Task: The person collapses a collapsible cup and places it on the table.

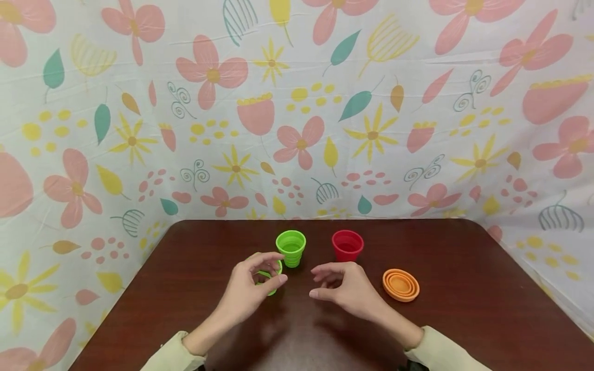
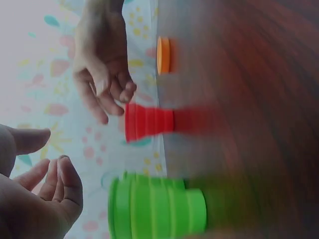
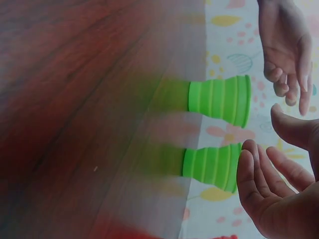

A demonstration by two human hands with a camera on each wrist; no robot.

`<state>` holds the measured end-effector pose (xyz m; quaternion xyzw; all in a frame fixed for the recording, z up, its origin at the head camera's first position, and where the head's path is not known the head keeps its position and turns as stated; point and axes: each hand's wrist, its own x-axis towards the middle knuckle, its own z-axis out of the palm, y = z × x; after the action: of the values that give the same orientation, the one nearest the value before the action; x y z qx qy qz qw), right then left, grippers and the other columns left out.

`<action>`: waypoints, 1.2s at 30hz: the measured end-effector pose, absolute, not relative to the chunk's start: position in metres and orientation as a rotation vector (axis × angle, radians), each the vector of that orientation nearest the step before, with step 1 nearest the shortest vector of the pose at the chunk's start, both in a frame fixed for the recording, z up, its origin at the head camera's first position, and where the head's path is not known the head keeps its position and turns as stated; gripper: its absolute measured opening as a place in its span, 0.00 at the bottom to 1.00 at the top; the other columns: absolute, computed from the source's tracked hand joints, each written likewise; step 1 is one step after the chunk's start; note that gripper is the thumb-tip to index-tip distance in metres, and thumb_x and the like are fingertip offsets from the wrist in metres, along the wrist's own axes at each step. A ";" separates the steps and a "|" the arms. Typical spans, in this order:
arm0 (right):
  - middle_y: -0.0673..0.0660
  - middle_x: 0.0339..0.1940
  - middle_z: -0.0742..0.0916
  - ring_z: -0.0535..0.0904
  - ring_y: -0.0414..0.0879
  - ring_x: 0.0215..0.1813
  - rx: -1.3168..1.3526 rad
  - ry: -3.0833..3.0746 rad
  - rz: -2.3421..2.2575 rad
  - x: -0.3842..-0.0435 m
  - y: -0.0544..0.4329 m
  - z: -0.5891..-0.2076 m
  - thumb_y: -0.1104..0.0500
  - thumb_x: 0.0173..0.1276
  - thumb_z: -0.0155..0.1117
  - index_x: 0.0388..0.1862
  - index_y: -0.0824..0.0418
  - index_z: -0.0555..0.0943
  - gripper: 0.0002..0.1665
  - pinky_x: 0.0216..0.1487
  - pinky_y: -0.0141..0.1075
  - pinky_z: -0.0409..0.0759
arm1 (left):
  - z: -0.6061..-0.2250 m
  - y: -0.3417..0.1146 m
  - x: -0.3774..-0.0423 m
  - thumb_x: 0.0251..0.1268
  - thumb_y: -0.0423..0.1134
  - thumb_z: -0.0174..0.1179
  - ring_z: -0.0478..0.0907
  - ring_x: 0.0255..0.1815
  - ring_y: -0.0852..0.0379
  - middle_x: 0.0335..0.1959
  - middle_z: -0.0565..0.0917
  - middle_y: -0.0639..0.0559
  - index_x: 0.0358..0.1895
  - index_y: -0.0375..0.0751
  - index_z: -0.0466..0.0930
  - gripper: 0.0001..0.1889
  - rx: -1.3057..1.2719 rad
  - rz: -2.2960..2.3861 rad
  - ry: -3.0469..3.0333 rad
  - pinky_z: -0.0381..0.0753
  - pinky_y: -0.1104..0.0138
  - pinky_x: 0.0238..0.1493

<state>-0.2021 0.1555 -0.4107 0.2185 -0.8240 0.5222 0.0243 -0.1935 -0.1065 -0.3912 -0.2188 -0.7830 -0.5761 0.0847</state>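
Observation:
My left hand [image 1: 255, 281] hovers over the table with loosely bent fingers and nothing in its grasp. Partly hidden behind it is a green collapsible cup [image 1: 279, 267], extended and upright. A second extended green cup [image 1: 291, 250] stands just beyond, its ribbed side showing. To the right, my right hand [image 1: 350, 288] is also raised with fingers relaxed, thumb apart from them, holding nothing. An extended red collapsible cup [image 1: 347, 243] stands behind it, its base hidden by that hand. In the left wrist view both hands are above the height of the cup rims or level with them.
An orange collapsible cup [image 1: 401, 285], pressed flat into rings, lies right of my right hand. The dark brown table [image 1: 464, 319] ends at a back edge against a flower-patterned cloth [image 1: 301, 103], which also hangs along both sides.

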 end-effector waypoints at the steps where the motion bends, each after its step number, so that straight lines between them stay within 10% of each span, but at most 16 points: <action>1: 0.48 0.37 0.91 0.88 0.44 0.37 0.682 -2.553 1.615 -0.204 0.153 -0.411 0.58 0.58 0.85 0.49 0.57 0.90 0.20 0.39 0.37 0.87 | -0.392 -0.111 -0.195 0.63 0.32 0.76 0.85 0.41 0.53 0.43 0.83 0.43 0.56 0.45 0.88 0.18 -0.649 -1.713 -2.332 0.86 0.63 0.41; 17: 0.53 0.41 0.91 0.88 0.44 0.37 0.799 -2.546 1.554 -0.230 0.112 -0.418 0.60 0.56 0.86 0.56 0.66 0.88 0.29 0.37 0.34 0.87 | -0.423 -0.180 -0.239 0.60 0.30 0.77 0.83 0.47 0.39 0.57 0.78 0.31 0.68 0.43 0.81 0.31 -0.792 -1.678 -2.364 0.87 0.65 0.43; 36: 0.55 0.40 0.91 0.89 0.44 0.38 0.815 -2.583 1.537 -0.248 0.088 -0.419 0.57 0.56 0.87 0.60 0.65 0.87 0.33 0.36 0.35 0.86 | -0.440 -0.190 -0.246 0.65 0.35 0.75 0.79 0.64 0.39 0.67 0.79 0.40 0.75 0.44 0.74 0.35 -0.781 -1.872 -2.507 0.87 0.61 0.53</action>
<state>-0.2481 0.0875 -0.4192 0.2618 -0.8294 0.4934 0.0137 -0.2460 -0.1901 -0.4400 -0.2420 -0.7767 -0.5800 -0.0415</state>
